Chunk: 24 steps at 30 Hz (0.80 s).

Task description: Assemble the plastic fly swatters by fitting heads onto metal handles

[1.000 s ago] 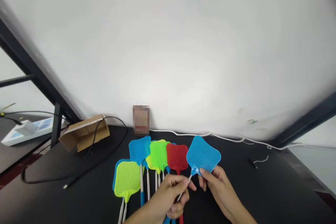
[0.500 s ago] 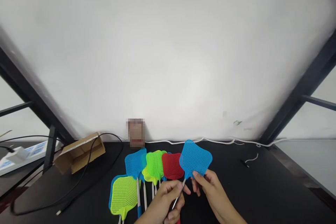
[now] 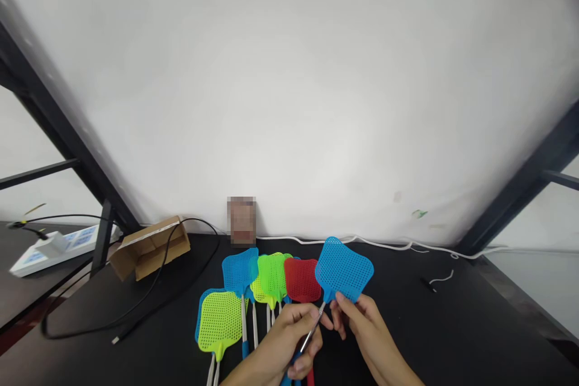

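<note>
A blue fly swatter (image 3: 344, 270) with a perforated square head is held up between both hands, tilted to the right. My left hand (image 3: 296, 335) is closed around its metal shaft, near a blue grip partly hidden by the fingers. At the lower edge of the head, my right hand (image 3: 359, 319) pinches the plastic between thumb and fingers. Beneath and to the left lie several more swatters: a red one (image 3: 302, 280), a bright green one (image 3: 273, 274), another blue one (image 3: 239, 271) and a yellow-green one (image 3: 220, 321). My left hand and forearm cover some of their handles.
On the black table (image 3: 407, 338) an open cardboard box (image 3: 156, 253) sits at left, with a black cable (image 3: 131, 313) looping past it. A white power strip (image 3: 63, 247) lies farther left. A blurred upright picture (image 3: 243, 221) leans on the wall; a short cord (image 3: 441, 281) lies at right.
The camera view has tilted and shifted slightly, so the scene sits a little differently. Both hands keep their hold on the blue fly swatter, with hardly any change in pose.
</note>
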### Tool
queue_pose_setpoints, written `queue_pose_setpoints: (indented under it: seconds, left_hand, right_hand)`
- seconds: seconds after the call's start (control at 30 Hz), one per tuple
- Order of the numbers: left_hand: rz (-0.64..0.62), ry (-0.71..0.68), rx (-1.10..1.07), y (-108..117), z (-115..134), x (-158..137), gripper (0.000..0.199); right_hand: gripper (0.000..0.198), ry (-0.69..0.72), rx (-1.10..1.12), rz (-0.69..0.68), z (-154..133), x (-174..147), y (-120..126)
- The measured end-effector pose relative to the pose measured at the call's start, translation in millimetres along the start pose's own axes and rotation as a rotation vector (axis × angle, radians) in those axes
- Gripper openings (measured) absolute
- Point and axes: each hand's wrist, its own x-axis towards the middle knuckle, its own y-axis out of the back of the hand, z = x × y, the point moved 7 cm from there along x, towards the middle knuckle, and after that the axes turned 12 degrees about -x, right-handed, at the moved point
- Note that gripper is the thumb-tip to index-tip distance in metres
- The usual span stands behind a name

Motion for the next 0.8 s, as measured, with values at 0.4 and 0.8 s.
queue_pose_setpoints:
  seconds: [0.4,0.8]
  left_hand:
    - [-0.051,0.082,-0.064,-7,-5,-8,0.044]
    - [0.062,-0.09,0.337,-7,-11,-7,0.056]
  right_hand:
    - [0.041,0.046,-0.155,-0.013,1,-4,17]
    - [0.043,0.019,-0.363,0.273,5,-15,27]
